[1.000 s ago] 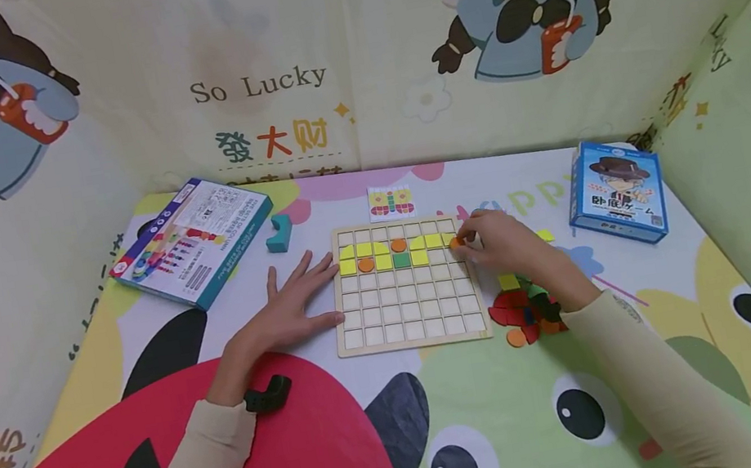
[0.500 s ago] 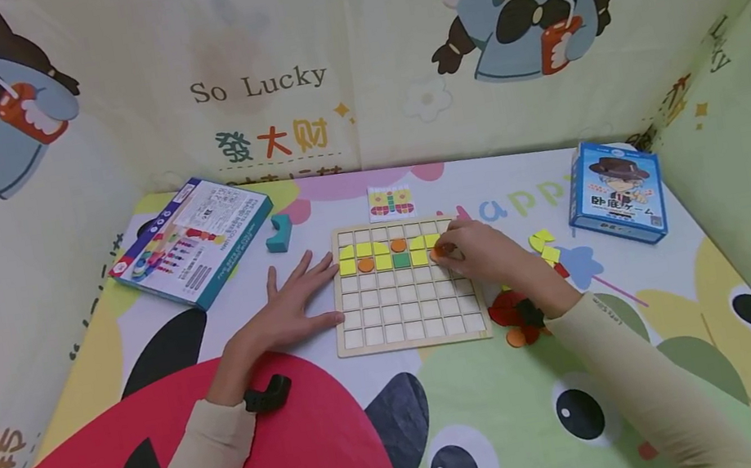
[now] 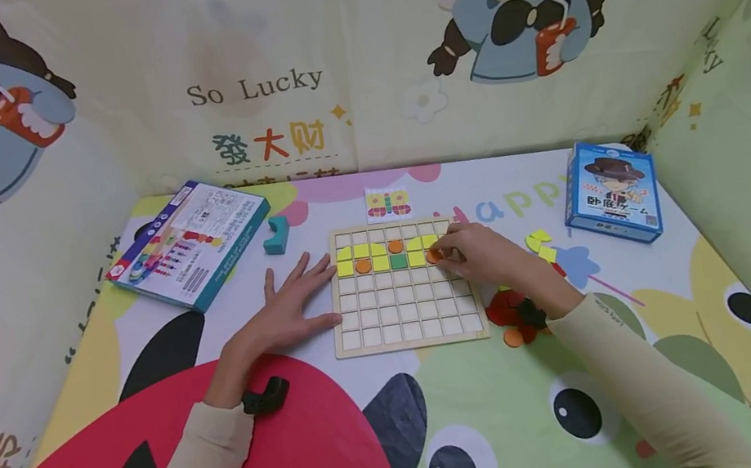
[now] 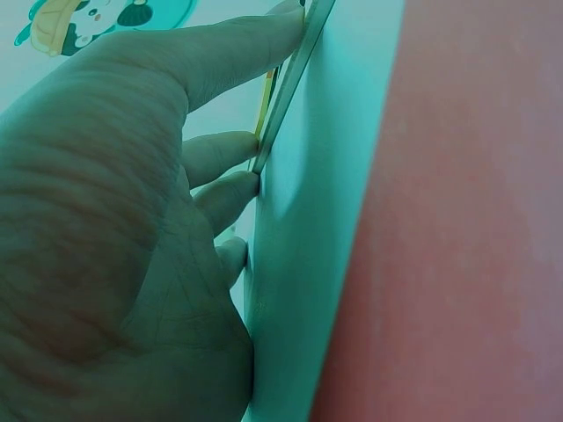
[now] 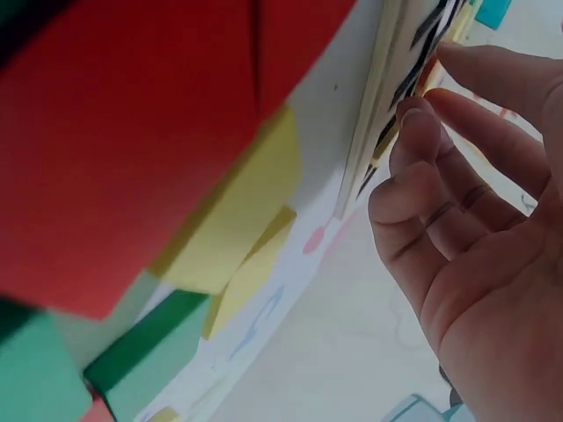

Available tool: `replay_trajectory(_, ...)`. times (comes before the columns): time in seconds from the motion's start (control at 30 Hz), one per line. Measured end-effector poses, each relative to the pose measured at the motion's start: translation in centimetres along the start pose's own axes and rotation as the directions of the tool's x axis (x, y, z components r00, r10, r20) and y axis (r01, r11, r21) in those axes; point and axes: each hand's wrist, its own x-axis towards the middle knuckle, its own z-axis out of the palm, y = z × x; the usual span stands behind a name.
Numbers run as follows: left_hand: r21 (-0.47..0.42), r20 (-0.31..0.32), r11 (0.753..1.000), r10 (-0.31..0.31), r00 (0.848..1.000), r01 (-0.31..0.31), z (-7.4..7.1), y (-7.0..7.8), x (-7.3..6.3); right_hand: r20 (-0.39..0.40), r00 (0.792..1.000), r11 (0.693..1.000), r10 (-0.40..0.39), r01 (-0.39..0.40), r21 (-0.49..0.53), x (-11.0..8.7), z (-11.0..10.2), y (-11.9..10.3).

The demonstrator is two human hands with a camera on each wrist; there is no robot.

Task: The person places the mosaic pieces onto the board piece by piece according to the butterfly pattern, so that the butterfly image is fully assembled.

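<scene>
A wooden grid board (image 3: 412, 344) lies flat on the table, with yellow pieces (image 3: 346, 269), a green square (image 3: 398, 261) and orange discs (image 3: 363, 267) in its upper rows. My right hand (image 3: 486, 253) is over the board's right side. Its thumb and index finger pinch an orange disc (image 5: 428, 72) at a cell in the second row of pieces. Spread out flat, my left hand (image 3: 289, 308) touches the board's left edge with fingertips and thumb. A small card with a butterfly pattern (image 3: 388, 204) lies just beyond the board.
Loose red, black and orange pieces (image 3: 505, 308) lie right of the board, under my right forearm. Farther up are loose yellow pieces (image 3: 539, 241). A blue box (image 3: 610, 192) stands back right; a flat game box (image 3: 191, 244) and a teal block (image 3: 276, 236) are back left.
My right hand has moved left with the orange disc, from the board's right edge to a cell beside the yellow pieces. The left hand keeps its place.
</scene>
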Motion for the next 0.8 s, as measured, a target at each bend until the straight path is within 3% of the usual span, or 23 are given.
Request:
replay_trajectory(0.47, 0.001, 0.002, 1.000, -0.004, 1.000, 0.004, -0.1, 0.2, 0.0, -0.035, 0.991, 0.989, 0.132, -0.130, 0.069, -3.2, -2.4, 3.1)
replay_trajectory(0.8, 0.008, 0.007, 1.000, -0.009, 1.000, 0.009, 0.0, 0.0, 0.0, -0.040, 0.992, 0.991, 0.117, -0.114, 0.067, -5.3, -2.9, 4.5)
